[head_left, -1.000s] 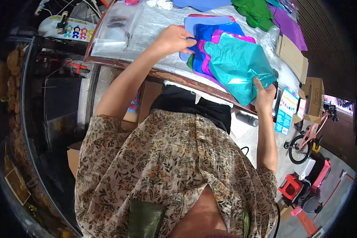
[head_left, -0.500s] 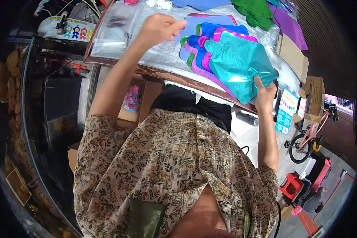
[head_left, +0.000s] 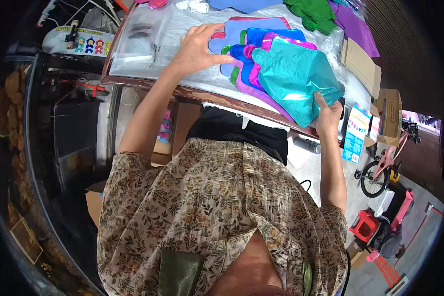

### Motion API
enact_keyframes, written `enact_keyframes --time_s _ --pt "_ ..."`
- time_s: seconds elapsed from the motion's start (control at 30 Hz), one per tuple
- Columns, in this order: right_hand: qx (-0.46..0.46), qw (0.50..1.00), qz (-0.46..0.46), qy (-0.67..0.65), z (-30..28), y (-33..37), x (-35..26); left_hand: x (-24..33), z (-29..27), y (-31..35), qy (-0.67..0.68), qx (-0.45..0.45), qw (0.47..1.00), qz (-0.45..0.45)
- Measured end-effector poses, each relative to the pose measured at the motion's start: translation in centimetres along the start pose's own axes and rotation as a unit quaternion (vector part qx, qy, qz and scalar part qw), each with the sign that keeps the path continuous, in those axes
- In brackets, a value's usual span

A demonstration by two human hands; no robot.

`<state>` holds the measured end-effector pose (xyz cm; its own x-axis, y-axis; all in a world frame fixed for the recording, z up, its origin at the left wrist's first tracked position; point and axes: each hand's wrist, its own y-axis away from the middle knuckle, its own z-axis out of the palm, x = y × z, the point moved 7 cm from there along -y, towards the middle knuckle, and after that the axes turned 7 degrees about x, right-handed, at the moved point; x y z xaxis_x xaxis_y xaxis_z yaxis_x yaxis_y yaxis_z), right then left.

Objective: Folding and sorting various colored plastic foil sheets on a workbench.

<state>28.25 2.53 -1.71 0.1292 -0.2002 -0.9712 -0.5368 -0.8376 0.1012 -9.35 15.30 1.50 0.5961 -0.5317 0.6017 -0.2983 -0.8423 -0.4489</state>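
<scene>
Fingers (head_left: 217, 47) splayed on foil stack (head_left: 261, 54)

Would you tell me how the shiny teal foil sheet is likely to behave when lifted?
The shiny teal foil sheet looks creased and draped over the right hand, so it is probably floppy and light. Its glossy surface suggests it may slide off the fanned stack.

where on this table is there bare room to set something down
The freest patch is the clear plastic sheet left of the left hand, bearing only a few small dark bits. It is crowded to the right: the fanned foil shapes, the teal foil piece held by the right hand, and the green cloth.
</scene>
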Motion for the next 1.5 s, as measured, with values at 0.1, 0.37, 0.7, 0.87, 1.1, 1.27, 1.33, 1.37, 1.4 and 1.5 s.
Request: enact_keyframes --time_s 0.1,0.37,0.7,0.87,1.1,1.27,1.33,1.37,1.4,1.5 --pt "0.005 1.0 0.009 -0.008 -0.1 0.4 -0.3 -0.2 0.1 0.1 0.007 0.008 1.0 0.0" --pt "0.017 0.999 0.019 -0.02 -1.3 0.6 0.6 -0.3 0.8 0.1 -0.01 0.049 0.999 0.021" --pt "0.013 1.0 0.018 -0.013 -1.9 0.9 0.3 0.5 1.4 0.5 -0.055 0.055 0.997 0.022" --pt "0.003 1.0 0.011 0.009 -1.1 0.9 -0.6 0.3 1.1 0.8 -0.067 0.058 0.996 0.033" --pt "-0.041 0.999 0.01 0.021 2.8 0.1 -1.5 -0.8 1.2 0.0 0.077 -0.025 0.997 -0.01" --pt "-0.089 0.994 -0.015 0.057 2.2 -0.4 -2.0 0.3 0.4 0.2 0.075 -0.088 0.992 0.041" --pt "-0.069 0.968 -0.103 0.22 0.8 0.8 -4.7 1.2 0.2 0.7 0.031 -0.103 0.992 0.069" --pt "-0.06 0.942 -0.144 0.298 0.6 1.4 -5.8 1.4 0.1 1.0 0.007 -0.111 0.99 0.081" --pt "-0.062 0.942 -0.144 0.297 0.6 1.3 -6.0 1.4 0.1 1.1 0.006 -0.112 0.991 0.079" --pt "-0.143 0.873 -0.272 0.378 2.4 1.1 -7.0 1.4 0.9 1.2 -0.042 -0.129 0.987 0.091"
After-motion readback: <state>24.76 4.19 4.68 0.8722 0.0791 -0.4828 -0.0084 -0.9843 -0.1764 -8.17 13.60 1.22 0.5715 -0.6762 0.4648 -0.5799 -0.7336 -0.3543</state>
